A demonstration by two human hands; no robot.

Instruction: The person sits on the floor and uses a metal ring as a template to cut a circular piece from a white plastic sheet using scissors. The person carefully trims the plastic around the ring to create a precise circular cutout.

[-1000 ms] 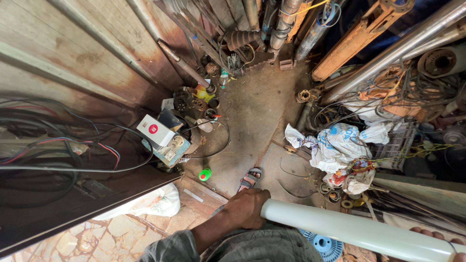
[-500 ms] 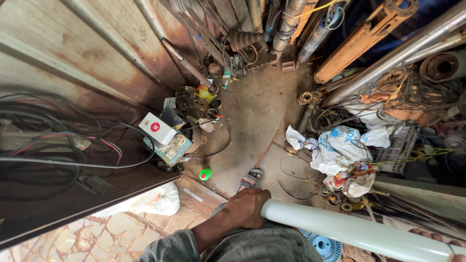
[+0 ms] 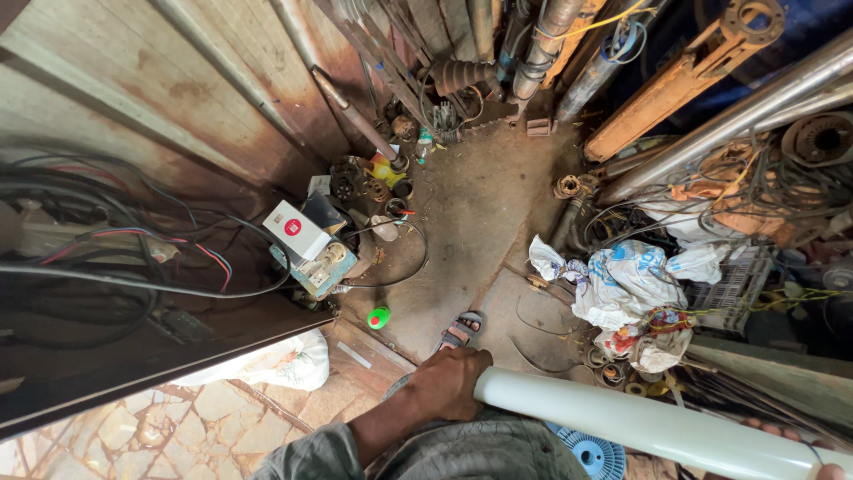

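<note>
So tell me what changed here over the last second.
Almost nothing. The left hand keeps its grip on the near end of the white pipe, which lies the same way. Fingertips of the right hand show at the pipe's far end. The green ball and sandal lie as they did; only the view shifts slightly.

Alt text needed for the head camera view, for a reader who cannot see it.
Seen from above, the person's left hand grips the end of a long white pipe, and fingertips of the right hand show at its far end by the frame's edge. Below lies a cluttered workshop floor with a sandal, a green ball, white sacks and leaning metal pipes.
</note>
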